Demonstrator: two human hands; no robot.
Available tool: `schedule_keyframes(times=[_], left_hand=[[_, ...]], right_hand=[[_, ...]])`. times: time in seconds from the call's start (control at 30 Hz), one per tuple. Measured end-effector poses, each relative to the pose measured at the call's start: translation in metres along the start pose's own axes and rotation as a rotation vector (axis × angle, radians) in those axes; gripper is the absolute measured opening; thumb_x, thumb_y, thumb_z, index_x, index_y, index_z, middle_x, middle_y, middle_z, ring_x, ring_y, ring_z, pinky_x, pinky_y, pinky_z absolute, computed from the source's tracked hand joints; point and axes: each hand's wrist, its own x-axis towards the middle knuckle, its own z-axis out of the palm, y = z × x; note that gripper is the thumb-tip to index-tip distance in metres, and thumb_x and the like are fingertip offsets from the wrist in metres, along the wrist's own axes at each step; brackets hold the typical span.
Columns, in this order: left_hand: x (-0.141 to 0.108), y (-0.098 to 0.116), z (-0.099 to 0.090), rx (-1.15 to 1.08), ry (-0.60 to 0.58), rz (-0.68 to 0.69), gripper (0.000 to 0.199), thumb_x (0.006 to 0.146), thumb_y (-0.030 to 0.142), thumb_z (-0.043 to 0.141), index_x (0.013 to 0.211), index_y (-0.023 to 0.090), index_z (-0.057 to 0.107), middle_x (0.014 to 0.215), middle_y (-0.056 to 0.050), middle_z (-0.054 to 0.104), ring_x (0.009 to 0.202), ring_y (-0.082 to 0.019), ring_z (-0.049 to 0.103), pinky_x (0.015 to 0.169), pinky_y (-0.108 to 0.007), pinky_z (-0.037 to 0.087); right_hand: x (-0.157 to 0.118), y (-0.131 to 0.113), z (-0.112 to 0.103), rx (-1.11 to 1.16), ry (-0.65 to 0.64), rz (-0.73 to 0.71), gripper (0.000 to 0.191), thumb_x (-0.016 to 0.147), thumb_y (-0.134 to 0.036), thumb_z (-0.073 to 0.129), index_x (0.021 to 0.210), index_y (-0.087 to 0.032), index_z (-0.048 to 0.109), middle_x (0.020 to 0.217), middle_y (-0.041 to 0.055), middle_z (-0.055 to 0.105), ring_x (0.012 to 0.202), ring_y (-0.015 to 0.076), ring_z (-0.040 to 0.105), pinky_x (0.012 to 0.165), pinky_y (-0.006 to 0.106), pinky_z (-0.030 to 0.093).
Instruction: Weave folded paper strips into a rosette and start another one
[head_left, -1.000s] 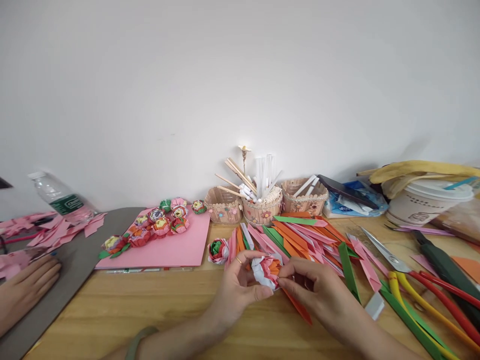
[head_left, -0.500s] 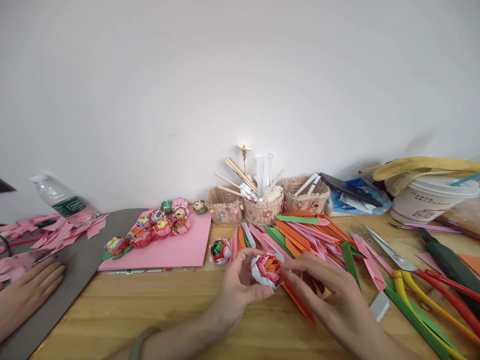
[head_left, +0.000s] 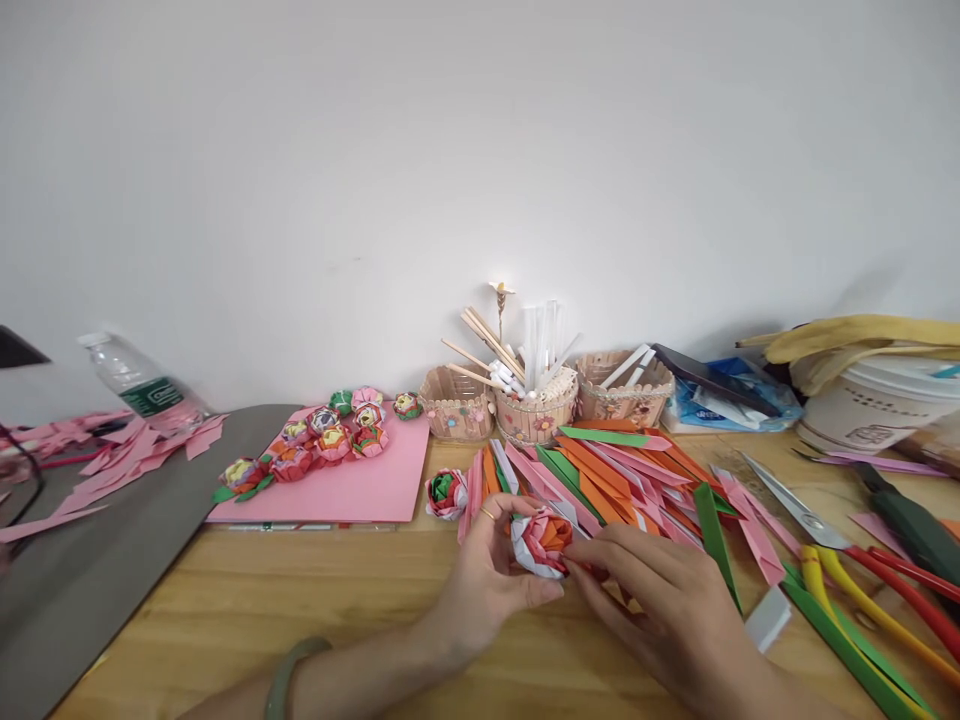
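My left hand (head_left: 491,570) grips a folded paper flower (head_left: 541,542) between thumb and fingers. Its outer petals are white, with pink petals inside and an orange centre. At the flower's right edge, my right hand (head_left: 656,590) has its thumb and forefinger pinched together on the petals; its other fingers are curled and partly hidden. Just left of the flower, another paper flower (head_left: 446,494) with a green centre sits on the table. Folded paper strips (head_left: 600,480) in orange, pink, green and white lie in a heap behind my hands.
Several finished flowers (head_left: 330,443) rest on pink paper (head_left: 397,480). Wooden baskets (head_left: 534,418) with sticks stand by the wall. Open scissors (head_left: 814,525), blades pointing away, and a paper cup (head_left: 855,415) are at right. A bottle (head_left: 146,385) leans at left by pink scraps on a grey mat (head_left: 150,540).
The flower has tilted in my left hand, showing more of its side. My right fingers have closed in on its right edge. Another person's hand at the far left has left the view.
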Motion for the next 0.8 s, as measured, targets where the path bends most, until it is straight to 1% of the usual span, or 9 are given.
schedule_keyframes(times=[0.1, 0.17, 0.27, 0.33, 0.5, 0.53, 0.63, 0.73, 0.8], left_hand=[[0.0, 0.001, 0.001, 0.005, -0.006, -0.017, 0.049, 0.054, 0.016, 0.079, 0.092, 0.021, 0.049, 0.091, -0.002, 0.062, 0.081, -0.015, 0.058, 0.073, -0.027, 0.044], [0.0, 0.002, 0.003, -0.003, 0.017, -0.013, 0.049, 0.054, 0.016, 0.08, 0.091, 0.022, 0.049, 0.09, -0.001, 0.062, 0.08, -0.015, 0.058, 0.072, -0.026, 0.044], [0.001, 0.003, 0.003, -0.019, 0.074, 0.02, 0.049, 0.052, 0.016, 0.081, 0.089, 0.021, 0.049, 0.091, -0.001, 0.06, 0.082, -0.015, 0.058, 0.072, -0.026, 0.044], [0.001, 0.003, 0.002, -0.035, 0.088, 0.045, 0.049, 0.05, 0.015, 0.081, 0.088, 0.02, 0.05, 0.092, -0.001, 0.059, 0.083, -0.016, 0.058, 0.072, -0.026, 0.044], [0.002, 0.003, 0.002, -0.05, 0.116, 0.048, 0.048, 0.05, 0.013, 0.081, 0.087, 0.019, 0.051, 0.09, -0.001, 0.057, 0.082, -0.014, 0.056, 0.071, -0.024, 0.043], [0.002, 0.004, 0.002, -0.055, 0.117, 0.048, 0.048, 0.05, 0.012, 0.081, 0.087, 0.019, 0.051, 0.091, -0.001, 0.057, 0.082, -0.014, 0.056, 0.071, -0.024, 0.043], [0.002, 0.005, 0.003, -0.071, 0.082, 0.058, 0.047, 0.05, 0.011, 0.081, 0.086, 0.02, 0.051, 0.094, -0.001, 0.057, 0.085, -0.013, 0.055, 0.073, -0.023, 0.043], [0.002, 0.006, 0.003, -0.08, 0.053, 0.064, 0.047, 0.051, 0.012, 0.081, 0.087, 0.02, 0.05, 0.095, -0.002, 0.057, 0.085, -0.013, 0.055, 0.074, -0.025, 0.043], [0.002, 0.006, 0.004, -0.074, 0.053, 0.052, 0.049, 0.05, 0.013, 0.081, 0.087, 0.02, 0.05, 0.094, -0.002, 0.057, 0.084, -0.014, 0.056, 0.075, -0.026, 0.043]], right_hand=[[-0.004, 0.002, 0.0, -0.154, 0.044, -0.098, 0.011, 0.082, -0.014, 0.051, 0.082, -0.018, 0.061, 0.066, 0.0022, 0.066, 0.054, 0.0116, 0.06, 0.049, 0.022, 0.042], [-0.006, 0.003, -0.001, -0.18, 0.043, -0.145, 0.011, 0.081, -0.014, 0.052, 0.088, -0.018, 0.061, 0.067, 0.0026, 0.067, 0.055, 0.0124, 0.061, 0.051, 0.023, 0.043], [-0.008, 0.004, -0.001, -0.161, 0.062, -0.132, 0.019, 0.081, -0.013, 0.053, 0.099, -0.018, 0.059, 0.069, 0.0026, 0.067, 0.055, 0.0125, 0.06, 0.051, 0.024, 0.044], [-0.009, 0.004, -0.001, -0.155, 0.065, -0.12, 0.025, 0.081, -0.013, 0.053, 0.105, -0.018, 0.057, 0.069, 0.0031, 0.067, 0.054, 0.0128, 0.06, 0.049, 0.024, 0.044], [-0.01, 0.003, -0.002, -0.054, -0.046, -0.234, 0.032, 0.081, -0.01, 0.05, 0.113, -0.013, 0.053, 0.067, 0.0041, 0.065, 0.056, 0.0146, 0.059, 0.049, 0.025, 0.045], [-0.01, 0.003, -0.002, -0.039, -0.048, -0.222, 0.032, 0.082, -0.009, 0.05, 0.114, -0.012, 0.052, 0.069, 0.0046, 0.065, 0.057, 0.0147, 0.059, 0.05, 0.025, 0.046], [-0.012, 0.002, -0.001, -0.031, -0.026, -0.128, 0.032, 0.082, -0.011, 0.05, 0.114, -0.014, 0.053, 0.075, 0.0058, 0.066, 0.059, 0.0147, 0.061, 0.05, 0.025, 0.046], [-0.009, -0.001, -0.004, 0.045, -0.012, -0.074, 0.025, 0.081, -0.011, 0.05, 0.103, -0.019, 0.059, 0.071, 0.0033, 0.066, 0.057, 0.0136, 0.061, 0.049, 0.023, 0.046], [-0.005, -0.003, -0.006, 0.112, 0.005, 0.002, 0.02, 0.082, -0.012, 0.048, 0.095, -0.02, 0.06, 0.068, 0.0019, 0.065, 0.055, 0.0122, 0.06, 0.049, 0.022, 0.046]])
